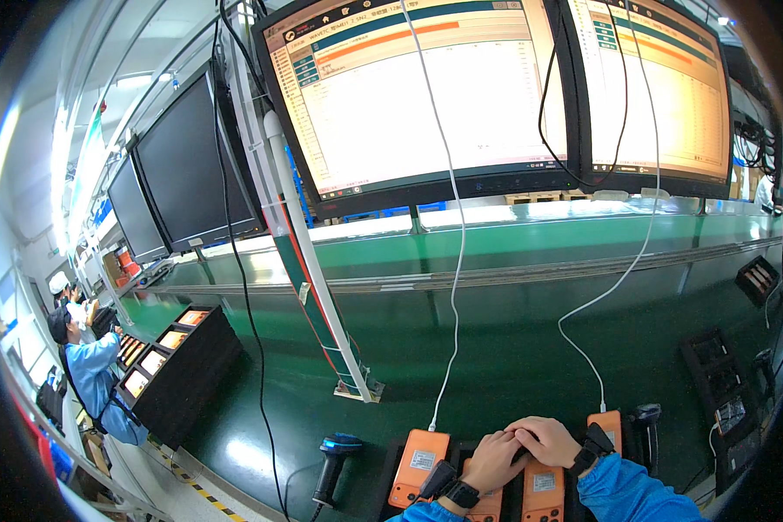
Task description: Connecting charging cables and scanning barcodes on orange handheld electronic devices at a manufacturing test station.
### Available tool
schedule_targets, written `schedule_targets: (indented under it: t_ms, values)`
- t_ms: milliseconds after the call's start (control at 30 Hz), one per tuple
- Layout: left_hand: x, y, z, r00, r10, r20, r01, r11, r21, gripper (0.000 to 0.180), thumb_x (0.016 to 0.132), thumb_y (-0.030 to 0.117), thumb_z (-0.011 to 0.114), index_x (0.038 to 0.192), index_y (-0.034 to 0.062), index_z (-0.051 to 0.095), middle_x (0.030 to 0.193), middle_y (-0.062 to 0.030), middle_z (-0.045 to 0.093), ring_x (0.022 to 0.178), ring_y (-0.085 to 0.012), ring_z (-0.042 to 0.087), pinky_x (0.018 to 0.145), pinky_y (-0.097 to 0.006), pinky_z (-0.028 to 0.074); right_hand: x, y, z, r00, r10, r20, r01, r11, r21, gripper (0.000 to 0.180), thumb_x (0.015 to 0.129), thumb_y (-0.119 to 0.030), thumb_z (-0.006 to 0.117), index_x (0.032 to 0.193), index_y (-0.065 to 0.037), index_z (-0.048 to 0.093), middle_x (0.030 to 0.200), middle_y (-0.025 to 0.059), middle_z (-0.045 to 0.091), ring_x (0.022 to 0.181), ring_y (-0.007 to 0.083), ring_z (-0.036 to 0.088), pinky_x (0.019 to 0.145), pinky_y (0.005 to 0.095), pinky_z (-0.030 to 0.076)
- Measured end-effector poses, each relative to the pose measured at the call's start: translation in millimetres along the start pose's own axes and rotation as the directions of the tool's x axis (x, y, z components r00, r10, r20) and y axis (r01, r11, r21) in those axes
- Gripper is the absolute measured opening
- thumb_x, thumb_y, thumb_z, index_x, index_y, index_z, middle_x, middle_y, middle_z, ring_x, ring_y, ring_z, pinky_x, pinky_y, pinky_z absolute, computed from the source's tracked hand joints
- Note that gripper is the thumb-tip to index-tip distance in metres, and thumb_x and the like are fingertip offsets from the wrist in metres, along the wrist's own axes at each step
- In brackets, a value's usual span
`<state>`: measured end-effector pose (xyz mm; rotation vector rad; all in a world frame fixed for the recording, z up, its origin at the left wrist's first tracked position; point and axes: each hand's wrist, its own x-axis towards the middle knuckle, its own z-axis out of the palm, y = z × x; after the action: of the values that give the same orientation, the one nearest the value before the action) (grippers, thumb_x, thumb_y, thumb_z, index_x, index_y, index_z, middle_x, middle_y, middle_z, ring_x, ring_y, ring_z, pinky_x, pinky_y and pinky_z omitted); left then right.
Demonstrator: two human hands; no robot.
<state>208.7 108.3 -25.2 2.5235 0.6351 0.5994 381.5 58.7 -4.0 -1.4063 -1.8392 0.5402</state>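
My left hand and my right hand meet over the tops of the two middle orange phones, their fingers curled in and overlapping. Whatever lies between the fingertips is too hidden to name. Below the right hand an orange phone lies back up with a white label; another orange phone is mostly covered by my left hand. To the left, an orange phone is plugged into a white cable. At the right, an orange phone has its own white cable. The phones sit in a black tray.
Handheld scanners stand left and right of the phones. A white post rises from the green bench. Two lit monitors hang ahead. Leftward are a black phone rack and a person in blue; rightward, black trays.
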Motion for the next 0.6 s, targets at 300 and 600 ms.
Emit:
schedule_targets:
  t_ms: [300, 600]
  values:
    - [1.5, -1.4, -0.1, 1.000, -0.008, 0.025, 0.008, 1.000, -0.009, 0.035, 0.086, 0.024, 0.067, 0.111, 0.0000, 0.062, 0.110, -0.0183, 0.066, 0.103, -0.0380, 0.060, 0.090, -0.047, 0.047, 0.4, 0.8, 0.1, 1.000, -0.002, 0.004, 0.002, 1.000, -0.004, 0.033, 0.100, -0.031, 0.051, 0.110, -0.005, 0.068, 0.106, 0.0159, 0.071, 0.098, 0.0346, 0.067, 0.084, 0.0416, 0.053]
    - [0.9, 0.3, -1.6, 0.999, -0.006, 0.032, 0.005, 1.000, 0.020, 0.037, 0.087, 0.025, 0.067, 0.113, -0.0001, 0.061, 0.113, -0.0185, 0.065, 0.105, -0.0377, 0.059, 0.092, -0.047, 0.046, 0.3, 0.4, 0.5, 1.000, -0.012, -0.008, 0.012, 1.000, 0.004, 0.033, 0.100, -0.031, 0.051, 0.109, -0.004, 0.068, 0.105, 0.0158, 0.071, 0.097, 0.0346, 0.068, 0.084, 0.0411, 0.053]
